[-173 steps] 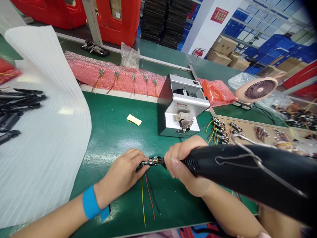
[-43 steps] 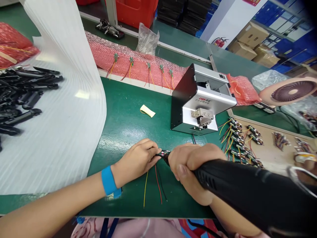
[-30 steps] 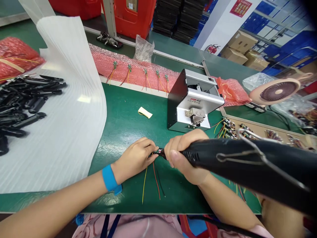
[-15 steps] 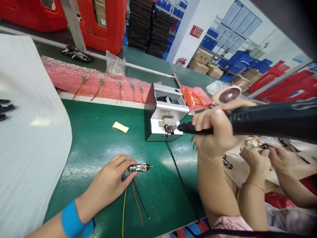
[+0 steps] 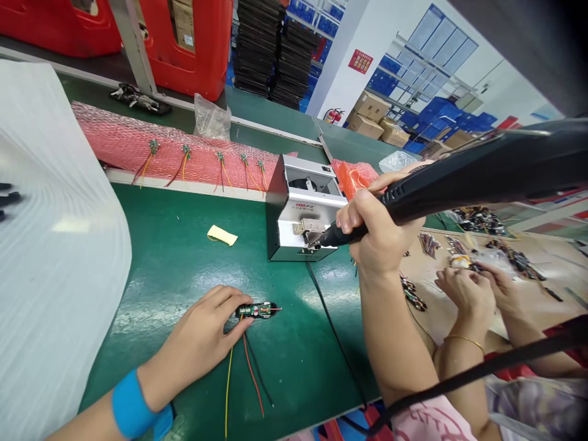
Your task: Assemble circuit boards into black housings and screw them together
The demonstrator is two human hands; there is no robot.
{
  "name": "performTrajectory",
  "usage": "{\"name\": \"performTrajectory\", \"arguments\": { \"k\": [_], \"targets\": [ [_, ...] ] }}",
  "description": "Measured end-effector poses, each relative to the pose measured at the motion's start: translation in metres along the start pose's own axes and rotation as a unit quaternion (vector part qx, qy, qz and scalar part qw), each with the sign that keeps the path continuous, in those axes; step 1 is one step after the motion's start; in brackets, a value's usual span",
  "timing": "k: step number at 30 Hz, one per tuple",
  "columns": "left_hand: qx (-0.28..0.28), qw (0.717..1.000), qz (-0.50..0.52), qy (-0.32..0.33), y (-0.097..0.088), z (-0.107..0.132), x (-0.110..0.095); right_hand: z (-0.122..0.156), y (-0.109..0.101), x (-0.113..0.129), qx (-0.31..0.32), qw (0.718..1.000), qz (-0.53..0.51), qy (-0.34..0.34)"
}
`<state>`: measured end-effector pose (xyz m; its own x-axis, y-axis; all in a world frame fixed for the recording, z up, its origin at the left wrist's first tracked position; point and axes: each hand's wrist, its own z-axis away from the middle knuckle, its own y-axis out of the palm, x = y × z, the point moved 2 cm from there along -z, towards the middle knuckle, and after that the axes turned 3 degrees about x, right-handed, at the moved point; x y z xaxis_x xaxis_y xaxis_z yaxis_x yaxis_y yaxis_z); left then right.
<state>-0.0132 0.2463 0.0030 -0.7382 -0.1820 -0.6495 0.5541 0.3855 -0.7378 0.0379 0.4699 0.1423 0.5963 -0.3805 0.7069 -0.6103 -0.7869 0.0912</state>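
My left hand (image 5: 202, 334) rests on the green mat, fingers curled onto a small circuit board assembly (image 5: 257, 310) and pinning it down. Yellow, red and black wires (image 5: 243, 373) trail from the board toward me. My right hand (image 5: 379, 229) grips a black electric screwdriver (image 5: 459, 177). Its bit touches the front outlet of the silver and black screw feeder box (image 5: 298, 214).
A co-worker's two hands (image 5: 473, 291) handle small parts over a brown board (image 5: 542, 269) at the right. Pink bubble wrap (image 5: 119, 138) with several wired boards lies behind. White foam sheet (image 5: 50, 257) covers the left. A yellow scrap (image 5: 222, 234) lies on the mat (image 5: 184, 269).
My right hand lifted the screwdriver off the board and swung it up to the screw feeder. My left hand stayed on the board. The co-worker's hands came into view.
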Motion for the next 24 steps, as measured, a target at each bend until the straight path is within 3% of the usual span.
{"name": "performTrajectory", "arguments": {
  "k": [4,7,12,15,24],
  "targets": [
    [0.002,1.0,0.011,-0.008,-0.002,0.0,-0.002,0.014,0.003,0.018,-0.007,0.998,-0.034,0.055],
    [-0.041,0.998,0.044,-0.003,-0.008,-0.001,-0.011,0.029,0.01,0.036,0.009,0.992,-0.082,0.094],
    [-0.079,0.985,0.154,-0.021,-0.014,-0.003,-0.029,0.053,0.026,0.059,0.13,0.972,-0.128,0.15],
    [-0.074,0.978,0.193,-0.026,-0.013,-0.002,-0.034,0.062,0.033,0.065,0.201,0.954,-0.139,0.175],
    [-0.119,0.978,0.169,0.025,-0.012,0.0,-0.029,0.068,0.042,0.066,0.215,0.948,-0.138,0.188]
  ]
}}
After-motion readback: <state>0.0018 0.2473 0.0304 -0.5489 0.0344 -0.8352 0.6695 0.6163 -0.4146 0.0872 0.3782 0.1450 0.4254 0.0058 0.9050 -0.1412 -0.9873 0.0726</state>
